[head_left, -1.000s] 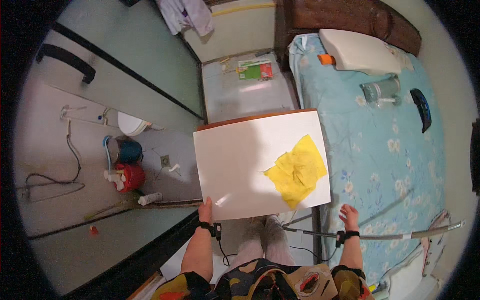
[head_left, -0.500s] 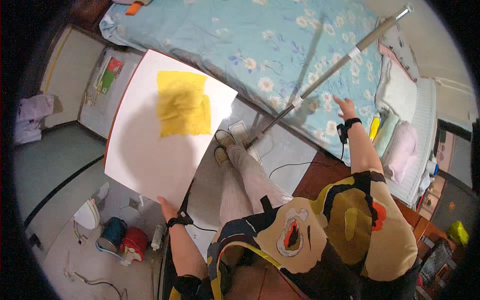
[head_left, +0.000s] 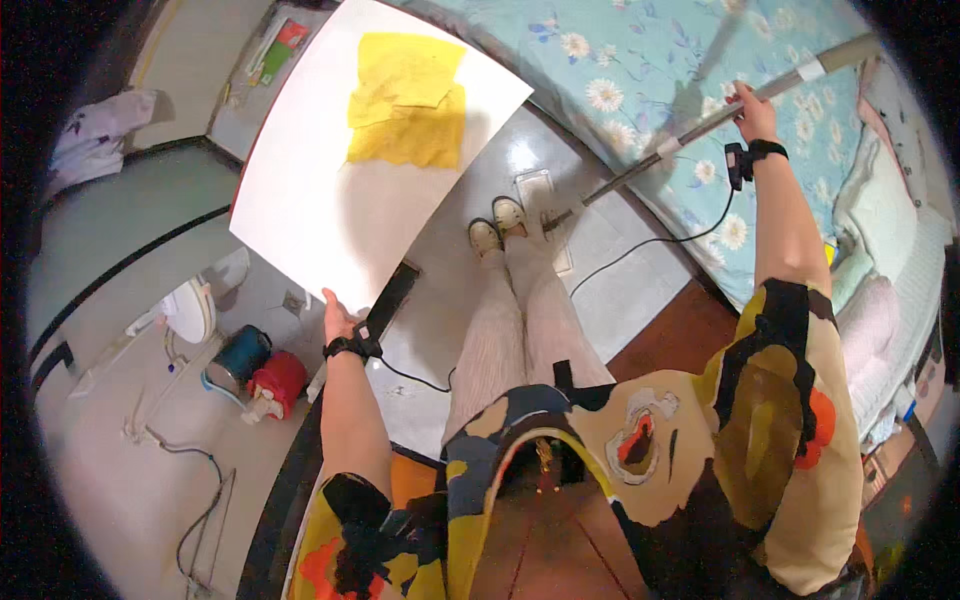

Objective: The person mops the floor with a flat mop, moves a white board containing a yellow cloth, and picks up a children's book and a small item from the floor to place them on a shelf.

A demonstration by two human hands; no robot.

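Here, grey pole point(head_left: 704, 130) in right grip point(head_left: 757, 120), white board point(head_left: 320, 190) touching left grip point(head_left: 341, 322).

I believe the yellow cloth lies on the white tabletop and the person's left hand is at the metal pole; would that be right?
Not quite: the head view shows the right hand at the metal pole, not the left. The yellow cloth does lie on the white tabletop.
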